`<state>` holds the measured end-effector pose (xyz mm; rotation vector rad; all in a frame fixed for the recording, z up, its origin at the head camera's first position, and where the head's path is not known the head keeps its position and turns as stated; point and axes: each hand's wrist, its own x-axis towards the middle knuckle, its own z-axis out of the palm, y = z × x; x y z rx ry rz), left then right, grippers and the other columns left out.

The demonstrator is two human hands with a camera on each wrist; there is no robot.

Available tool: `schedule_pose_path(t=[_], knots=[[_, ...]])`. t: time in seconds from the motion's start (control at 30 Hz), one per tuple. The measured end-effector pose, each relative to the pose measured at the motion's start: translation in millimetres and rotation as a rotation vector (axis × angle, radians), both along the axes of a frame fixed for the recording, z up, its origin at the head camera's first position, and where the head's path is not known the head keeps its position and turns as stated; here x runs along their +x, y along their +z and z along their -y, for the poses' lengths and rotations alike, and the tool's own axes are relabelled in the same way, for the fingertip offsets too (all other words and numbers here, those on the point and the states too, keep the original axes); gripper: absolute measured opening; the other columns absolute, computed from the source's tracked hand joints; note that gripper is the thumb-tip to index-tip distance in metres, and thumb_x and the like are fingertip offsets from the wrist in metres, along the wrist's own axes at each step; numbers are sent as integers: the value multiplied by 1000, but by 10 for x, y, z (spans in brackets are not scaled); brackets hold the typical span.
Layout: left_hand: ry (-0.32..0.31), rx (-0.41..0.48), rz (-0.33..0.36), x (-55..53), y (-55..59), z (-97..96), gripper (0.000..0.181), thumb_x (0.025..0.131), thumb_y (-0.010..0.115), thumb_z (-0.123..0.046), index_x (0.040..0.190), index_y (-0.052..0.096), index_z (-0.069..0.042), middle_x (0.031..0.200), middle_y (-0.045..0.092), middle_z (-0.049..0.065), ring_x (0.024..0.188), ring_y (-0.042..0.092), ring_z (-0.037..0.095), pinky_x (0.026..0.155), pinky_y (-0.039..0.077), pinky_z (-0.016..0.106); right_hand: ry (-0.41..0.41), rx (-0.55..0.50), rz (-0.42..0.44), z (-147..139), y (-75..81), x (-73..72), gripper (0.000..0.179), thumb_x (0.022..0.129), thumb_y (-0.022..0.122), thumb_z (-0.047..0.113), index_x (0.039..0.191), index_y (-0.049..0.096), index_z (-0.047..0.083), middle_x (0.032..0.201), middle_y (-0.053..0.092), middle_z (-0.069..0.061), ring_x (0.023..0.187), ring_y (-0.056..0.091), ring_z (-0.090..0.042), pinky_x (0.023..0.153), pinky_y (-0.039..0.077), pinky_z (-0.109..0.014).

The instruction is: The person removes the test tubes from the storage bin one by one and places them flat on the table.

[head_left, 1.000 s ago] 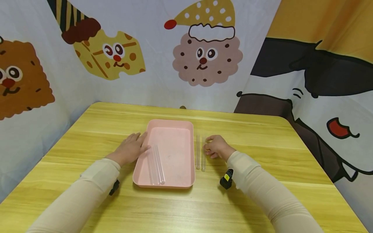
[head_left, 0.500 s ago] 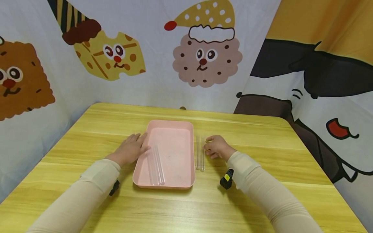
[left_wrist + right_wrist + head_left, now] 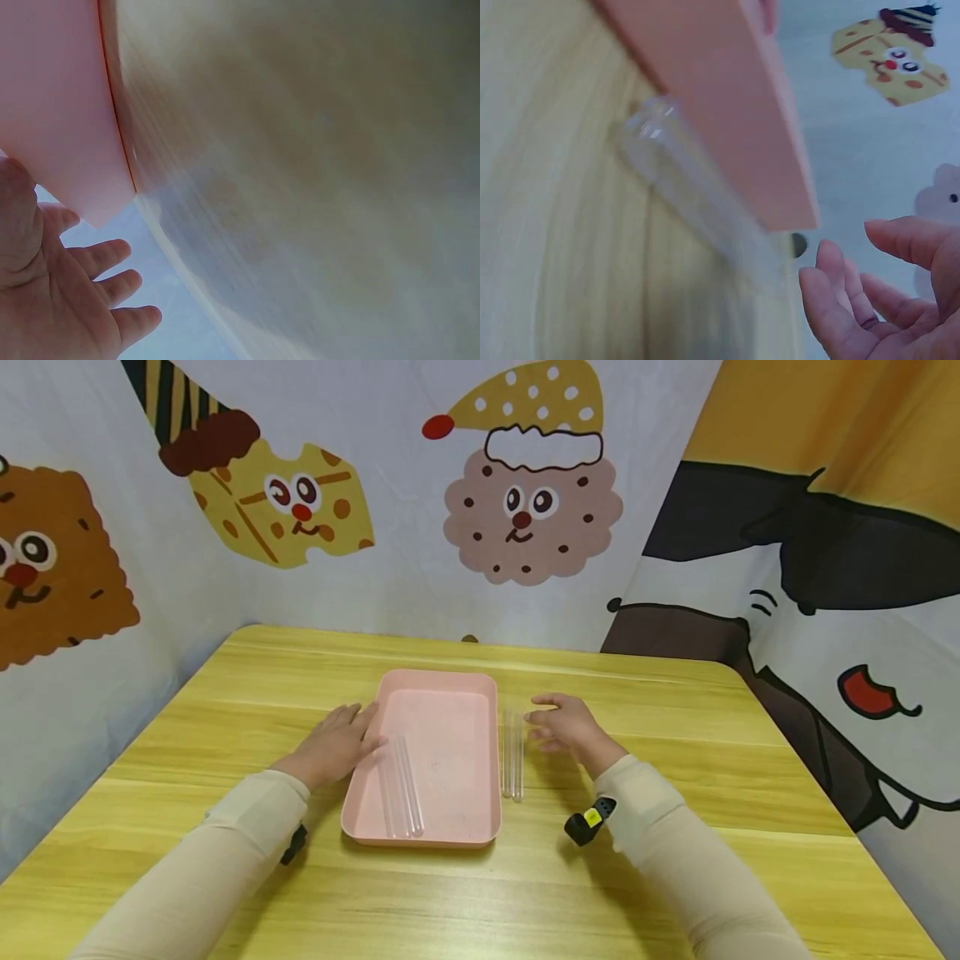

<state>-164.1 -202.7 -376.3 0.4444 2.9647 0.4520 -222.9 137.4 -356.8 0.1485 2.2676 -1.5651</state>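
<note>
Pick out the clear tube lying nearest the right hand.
The rightmost clear tube, on the table outside the pink tray: its neighbour lies closer to the tray, and the others lie inside it.

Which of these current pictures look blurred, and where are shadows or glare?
Head view: mostly sharp, soft shadow beside the right sleeve, pale glare on the wood-grain tabletop; left wrist view: tabletop hazy; right wrist view: clear tubes and pink tray blurred.

Cartoon-print cloth [image 3: 408, 543] behind wooden table [image 3: 675, 727]

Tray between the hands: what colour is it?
The tray is pale pink; the head view shows it best.
</note>
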Motion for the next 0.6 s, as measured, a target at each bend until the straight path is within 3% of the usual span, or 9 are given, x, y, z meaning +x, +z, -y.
schedule_pose_path(t=[0.13, 0.23, 0.6], knots=[[5, -5, 2, 13, -1, 8, 62, 104, 42, -33, 149, 25, 7, 145, 28, 39, 136, 23, 55, 113, 17, 60, 5, -64, -29, 43, 21, 36, 54, 96, 60, 17, 145, 42, 7, 136, 53, -19, 111, 63, -33, 90, 53, -47], [11, -5, 8, 21, 4, 11, 62, 104, 41, -33, 149, 24, 6, 145, 28, 39, 136, 23, 55, 113, 17, 61, 5, -109, -46, 91, 13, 53, 52, 96, 58, 16, 145, 42, 6, 136, 52, -21, 118, 58, -36, 95, 49, -50], [15, -18, 13, 5, -1, 2, 62, 105, 40, -33, 151, 23, 4, 145, 29, 38, 136, 24, 54, 113, 18, 60, -59, -206, -79, 330, 95, 58, 48, 96, 58, 15, 142, 46, 9, 130, 56, -18, 112, 62, -32, 95, 51, -46]])
